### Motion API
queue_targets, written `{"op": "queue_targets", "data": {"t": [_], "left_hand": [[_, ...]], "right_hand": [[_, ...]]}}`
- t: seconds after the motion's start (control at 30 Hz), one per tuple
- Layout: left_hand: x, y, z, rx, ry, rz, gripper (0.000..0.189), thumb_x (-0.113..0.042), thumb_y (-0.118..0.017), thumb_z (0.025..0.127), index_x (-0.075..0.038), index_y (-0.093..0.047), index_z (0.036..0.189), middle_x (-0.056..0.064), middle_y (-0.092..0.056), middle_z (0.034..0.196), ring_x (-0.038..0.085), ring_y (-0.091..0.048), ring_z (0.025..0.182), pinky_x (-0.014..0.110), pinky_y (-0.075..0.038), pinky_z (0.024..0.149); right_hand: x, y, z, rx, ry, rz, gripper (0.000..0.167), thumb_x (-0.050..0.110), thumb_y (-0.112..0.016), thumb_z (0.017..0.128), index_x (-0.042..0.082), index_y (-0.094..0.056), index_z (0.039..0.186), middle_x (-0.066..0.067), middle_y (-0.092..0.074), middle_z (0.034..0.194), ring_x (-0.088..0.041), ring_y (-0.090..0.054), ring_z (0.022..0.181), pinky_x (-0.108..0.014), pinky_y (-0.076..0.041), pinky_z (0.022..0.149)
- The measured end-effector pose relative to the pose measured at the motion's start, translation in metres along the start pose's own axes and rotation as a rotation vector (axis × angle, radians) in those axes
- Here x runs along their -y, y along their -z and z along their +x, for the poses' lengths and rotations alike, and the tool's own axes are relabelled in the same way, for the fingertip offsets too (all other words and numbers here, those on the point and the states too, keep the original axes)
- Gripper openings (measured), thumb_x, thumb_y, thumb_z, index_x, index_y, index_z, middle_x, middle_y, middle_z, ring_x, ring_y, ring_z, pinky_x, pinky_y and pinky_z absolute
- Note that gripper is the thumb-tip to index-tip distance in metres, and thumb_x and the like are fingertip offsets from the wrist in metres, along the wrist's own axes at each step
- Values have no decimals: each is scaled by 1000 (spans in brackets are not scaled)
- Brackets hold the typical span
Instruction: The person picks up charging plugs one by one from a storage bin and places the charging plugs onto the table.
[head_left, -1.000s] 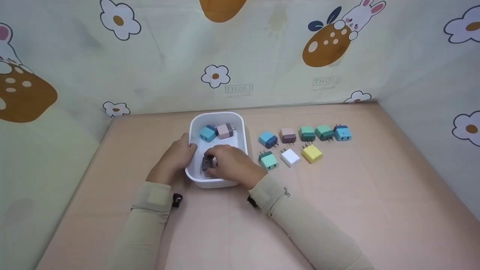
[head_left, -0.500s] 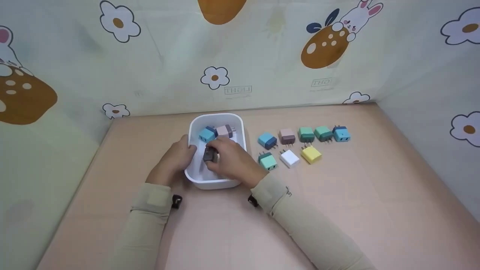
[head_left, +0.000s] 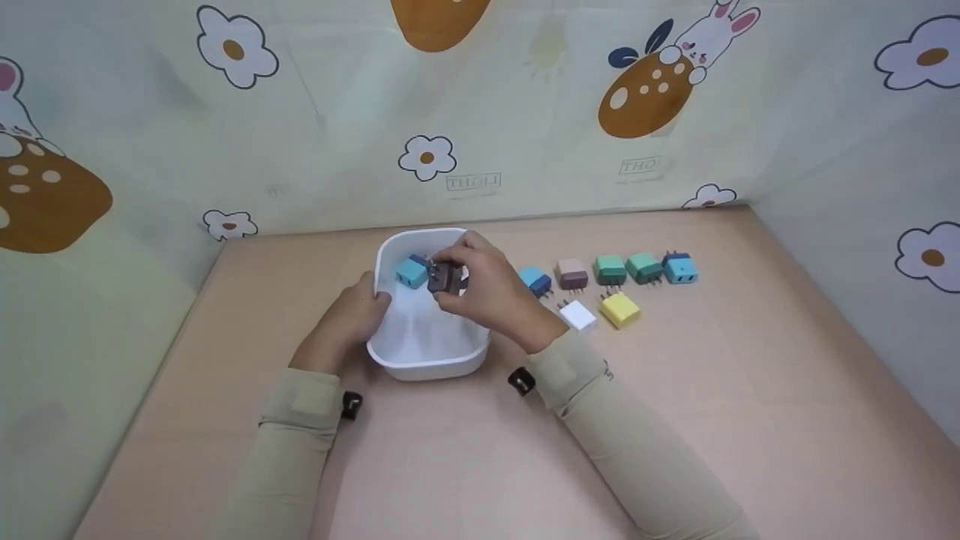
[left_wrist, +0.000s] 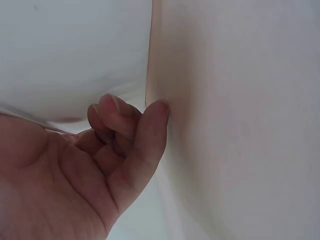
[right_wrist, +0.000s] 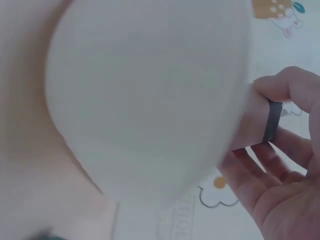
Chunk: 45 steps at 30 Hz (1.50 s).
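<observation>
My left hand point(head_left: 349, 315) grips the left wall of a white plastic tray point(head_left: 427, 371), thumb at the rim; in the left wrist view the fingers of this hand point(left_wrist: 110, 160) are curled. Over the tray's upper right part, my right hand point(head_left: 487, 289) pinches a plug adapter point(head_left: 444, 277) with a dark end and a small metal prong showing. In the right wrist view this adapter point(right_wrist: 252, 125) has a pinkish body and a dark band, partly covered by the tray point(right_wrist: 150, 90). A blue adapter point(head_left: 411, 271) lies inside the tray. The pink one beside it is hidden behind my right hand.
Right of the tray, several adapters stand in two rows, among them a blue point(head_left: 535, 280), a pink point(head_left: 571, 274), green ones point(head_left: 610, 269), a white point(head_left: 577, 315) and a yellow point(head_left: 620, 309). Behind the table point(head_left: 637, 435) hangs a patterned sheet point(head_left: 330, 120).
My right hand has lifted the dark-ended adapter from the tray's near part and carried it up and to the right, turning it. My left hand keeps its hold on the tray.
</observation>
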<state>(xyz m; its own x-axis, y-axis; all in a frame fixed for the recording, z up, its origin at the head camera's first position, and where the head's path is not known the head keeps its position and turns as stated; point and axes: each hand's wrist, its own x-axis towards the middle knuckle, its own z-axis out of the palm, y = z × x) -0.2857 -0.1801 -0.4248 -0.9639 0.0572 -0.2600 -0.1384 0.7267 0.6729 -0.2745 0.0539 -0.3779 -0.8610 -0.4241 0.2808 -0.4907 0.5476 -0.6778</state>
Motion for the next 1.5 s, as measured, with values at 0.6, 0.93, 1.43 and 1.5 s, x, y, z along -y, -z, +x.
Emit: {"op": "queue_targets", "data": {"t": [0.6, 0.93, 1.43, 1.5], "left_hand": [[3, 0, 1, 12, 2, -9, 60, -28, -33, 114, -5, -17, 168, 25, -37, 166, 43, -55, 139, 58, -46, 114], [1, 0, 1, 19, 19, -13, 61, -28, -33, 115, -5, -14, 169, 25, -35, 167, 43, -52, 141, 58, -45, 114], [3, 0, 2, 7, -13, -2, 60, -27, -34, 115, -5, -16, 168, 25, -35, 168, 42, -55, 139, 57, -48, 112], [2, 1, 2, 10, -6, 0, 61, -27, -33, 115, -5, -15, 169, 25, -33, 169, 42, -54, 140, 56, -48, 113]], "right_hand": [[-18, 64, -5, -59, -142, -49, 41, 8, -81, 92, 9, -74, 132, -1, -64, 118, -17, -61, 110, -31, -58, 94], [-25, 80, -9, -90, -158, -55, 39, 3, -80, 91, 7, -75, 129, -4, -64, 120, -20, -60, 112, -33, -58, 98], [-48, 122, -21, -89, -276, -77, 38, 6, -80, 93, 4, -73, 131, -12, -62, 123, -29, -58, 113, -44, -55, 97], [-51, 126, -22, -85, -296, -86, 39, 6, -79, 93, 3, -72, 131, -13, -61, 124, -30, -57, 113, -44, -55, 96]]}}
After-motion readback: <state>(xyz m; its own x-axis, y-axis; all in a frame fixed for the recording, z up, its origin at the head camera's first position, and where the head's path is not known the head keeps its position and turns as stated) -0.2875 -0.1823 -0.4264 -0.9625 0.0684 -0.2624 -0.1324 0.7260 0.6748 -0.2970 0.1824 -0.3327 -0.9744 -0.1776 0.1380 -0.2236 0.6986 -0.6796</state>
